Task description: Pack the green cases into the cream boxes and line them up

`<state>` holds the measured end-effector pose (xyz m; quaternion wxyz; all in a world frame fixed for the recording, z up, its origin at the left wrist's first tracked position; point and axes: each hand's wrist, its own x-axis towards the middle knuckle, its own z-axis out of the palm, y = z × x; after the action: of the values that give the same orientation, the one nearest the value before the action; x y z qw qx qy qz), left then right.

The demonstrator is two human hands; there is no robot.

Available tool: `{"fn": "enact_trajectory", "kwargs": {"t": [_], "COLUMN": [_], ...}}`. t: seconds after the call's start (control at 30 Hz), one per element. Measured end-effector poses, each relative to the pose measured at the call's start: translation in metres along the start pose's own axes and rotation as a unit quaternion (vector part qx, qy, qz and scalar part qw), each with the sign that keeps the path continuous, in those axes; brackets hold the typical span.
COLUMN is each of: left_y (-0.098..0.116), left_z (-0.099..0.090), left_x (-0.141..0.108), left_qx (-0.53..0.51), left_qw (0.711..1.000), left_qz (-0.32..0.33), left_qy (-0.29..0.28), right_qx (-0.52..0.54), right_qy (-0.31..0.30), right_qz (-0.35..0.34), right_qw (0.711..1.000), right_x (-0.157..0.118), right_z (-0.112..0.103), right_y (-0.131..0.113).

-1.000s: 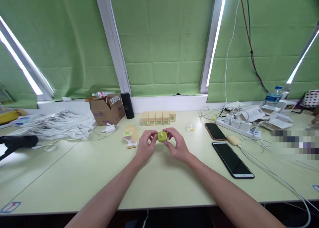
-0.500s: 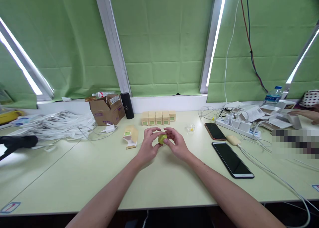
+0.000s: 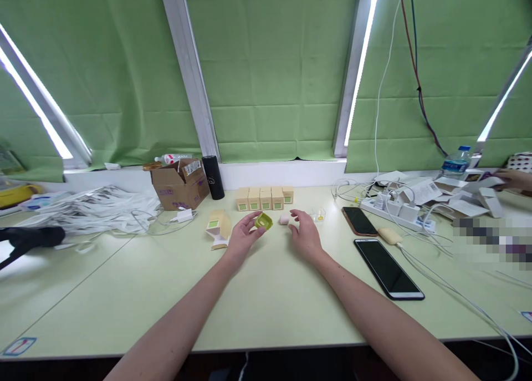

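Near the table's middle, my left hand (image 3: 243, 238) pinches a small olive-green, hollow case-like cover (image 3: 263, 221) between thumb and fingers, its hollow side facing up. A small whitish-pink rounded block (image 3: 284, 219) sits on the table just right of the cover. My right hand (image 3: 305, 234) is beside that block, fingers bent and apart, with a small gap to it and nothing visible in the grasp. Behind the right hand lies a small clear plastic piece with a yellow spot (image 3: 319, 214). An opened small carton (image 3: 218, 228) lies left of my left hand.
Several small tan boxes (image 3: 266, 198) stand in a row behind my hands. Farther left are a cardboard box (image 3: 178, 187), a black cylinder (image 3: 213, 177) and white straps (image 3: 95, 209). Two phones (image 3: 388, 268), a power strip (image 3: 399, 212) and cables lie right. Another person's hand (image 3: 513, 178) shows far right.
My hands have moved apart. The olive-green cover stays in my left hand, slightly farther left; the whitish-pink block now shows on the table, and my right hand has let go of the cover.
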<state>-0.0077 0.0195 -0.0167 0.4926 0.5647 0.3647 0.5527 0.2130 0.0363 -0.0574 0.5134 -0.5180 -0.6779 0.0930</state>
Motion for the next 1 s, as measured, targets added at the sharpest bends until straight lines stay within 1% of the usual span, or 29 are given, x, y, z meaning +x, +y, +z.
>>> {"fn": "enact_trajectory", "kwargs": {"t": [0.1, 0.2, 0.27, 0.4, 0.5, 0.6, 0.7, 0.8, 0.87, 0.93, 0.97, 1.0], "left_y": [-0.002, -0.002, -0.001, -0.001, -0.002, -0.004, -0.006, -0.008, -0.008, -0.008, -0.007, -0.007], "left_z": [-0.001, -0.002, -0.001, 0.001, 0.0, -0.002, -0.004, -0.005, -0.004, -0.004, -0.004, -0.003], "left_x": [0.001, 0.001, 0.001, 0.0, 0.001, 0.002, 0.005, 0.006, 0.006, 0.006, 0.005, 0.005], "left_qx": [-0.008, -0.015, -0.017, -0.02, -0.026, -0.03, -0.025, -0.014, -0.004, 0.004, 0.008, 0.011], "left_qw": [1.0, 1.0, 1.0, 1.0, 0.999, 0.999, 0.998, 0.998, 0.998, 0.998, 0.998, 0.998], "left_qz": [-0.015, -0.018, -0.014, -0.003, -0.003, -0.002, 0.006, 0.013, 0.019, 0.024, 0.025, 0.026], "left_qy": [0.005, 0.015, 0.016, 0.015, 0.023, 0.039, 0.054, 0.058, 0.054, 0.051, 0.051, 0.053], "right_qx": [-0.073, -0.101, -0.069, 0.044, 0.099, 0.185, 0.288, 0.376, 0.427, 0.542, 0.569, 0.584], "right_qy": [-0.039, -0.069, -0.079, -0.077, -0.059, -0.026, -0.012, -0.021, -0.034, -0.068, -0.085, -0.096], "right_qz": [-0.013, -0.016, 0.001, 0.05, 0.074, 0.115, 0.159, 0.179, 0.189, 0.218, 0.224, 0.227], "right_qw": [0.996, 0.992, 0.995, 0.995, 0.991, 0.976, 0.944, 0.909, 0.884, 0.809, 0.786, 0.774], "right_x": [0.004, 0.011, 0.016, 0.023, 0.026, 0.028, 0.026, 0.017, 0.009, 0.002, 0.0, -0.001], "right_z": [0.006, 0.01, 0.014, 0.021, 0.024, 0.025, 0.027, 0.026, 0.021, 0.012, 0.007, 0.001], "right_y": [0.003, 0.002, 0.003, 0.006, 0.01, 0.011, 0.008, -0.003, -0.012, -0.022, -0.027, -0.032]}}
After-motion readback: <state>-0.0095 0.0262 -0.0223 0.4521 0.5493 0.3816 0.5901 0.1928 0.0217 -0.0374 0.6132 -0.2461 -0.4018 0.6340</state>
